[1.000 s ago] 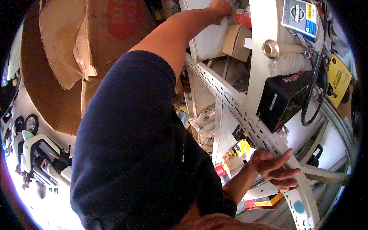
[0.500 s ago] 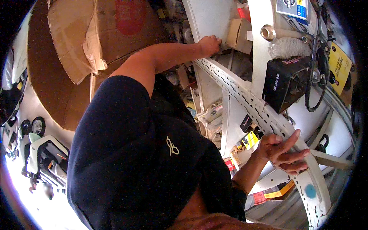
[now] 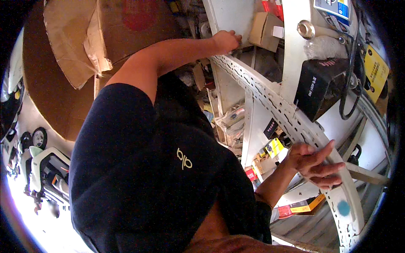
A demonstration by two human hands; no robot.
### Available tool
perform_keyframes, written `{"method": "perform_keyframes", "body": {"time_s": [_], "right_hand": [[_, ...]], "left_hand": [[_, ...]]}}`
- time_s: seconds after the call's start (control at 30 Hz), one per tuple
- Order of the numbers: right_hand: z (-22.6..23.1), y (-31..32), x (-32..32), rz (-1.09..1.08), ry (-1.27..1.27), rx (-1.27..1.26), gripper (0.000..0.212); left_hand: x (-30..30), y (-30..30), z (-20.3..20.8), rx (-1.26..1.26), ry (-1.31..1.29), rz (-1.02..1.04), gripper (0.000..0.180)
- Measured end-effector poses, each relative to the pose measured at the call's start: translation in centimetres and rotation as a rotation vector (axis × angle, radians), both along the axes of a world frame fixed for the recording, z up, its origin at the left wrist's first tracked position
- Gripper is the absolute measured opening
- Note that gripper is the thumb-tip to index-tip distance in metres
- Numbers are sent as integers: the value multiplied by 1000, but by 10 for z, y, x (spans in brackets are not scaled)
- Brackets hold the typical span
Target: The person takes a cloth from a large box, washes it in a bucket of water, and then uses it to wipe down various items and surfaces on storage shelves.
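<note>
My left hand (image 3: 227,41) reaches across to the shelving, its fingers curled closed beside the end of a perforated white metal post (image 3: 270,99). What the fingers hold, if anything, is hidden. My right hand (image 3: 316,165) lies over the same post lower down, with its fingers stretched and spread across the metal. A small brown cardboard box (image 3: 265,32) sits just beyond my left hand. Between the two hands, on the far side of the post, a black box (image 3: 317,86) rests on a white shelf. A teal round spot marks the post below my right hand.
A large open cardboard box (image 3: 135,29) stands at the upper left. A brass-coloured fitting (image 3: 305,29), a bubble-wrapped item (image 3: 325,48), a black cable (image 3: 348,101) and a yellow card (image 3: 376,71) are at the right. A parked scooter (image 3: 46,170) shows at lower left.
The view has shifted slightly, so the boxes and shelf items sit a little farther right. Both hands keep nearly the same places on the shelving, with no visible change of grip.
</note>
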State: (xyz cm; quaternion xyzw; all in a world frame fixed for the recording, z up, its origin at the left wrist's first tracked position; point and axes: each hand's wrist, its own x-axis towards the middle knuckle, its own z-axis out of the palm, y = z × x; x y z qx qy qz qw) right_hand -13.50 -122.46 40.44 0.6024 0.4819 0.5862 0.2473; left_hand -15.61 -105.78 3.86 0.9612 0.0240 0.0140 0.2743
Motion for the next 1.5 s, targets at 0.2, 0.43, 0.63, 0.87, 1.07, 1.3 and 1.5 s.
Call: {"method": "perform_keyframes", "body": {"time_s": [0.2,0.43,0.63,0.87,1.07,1.3,1.5], "right_hand": [[4,18,7,153,-126,-199,57],[-1,12,-2,60,-63,-138,48],[-1,11,-1,50,-64,-141,42],[-1,8,1,28,-74,-158,36],[0,4,3,5,-94,-179,34],[3,2,7,-1,-176,-278,34],[-1,-2,2,-70,-75,-173,34]], "left_hand": [[21,-12,11,-354,117,246,27],[50,-20,35,-694,430,396,36],[77,-33,29,-696,403,497,24],[125,-55,-5,-857,268,697,26],[153,-41,14,-906,433,732,24],[140,-6,-53,-570,180,420,40],[68,55,19,-302,-579,840,19]]}}
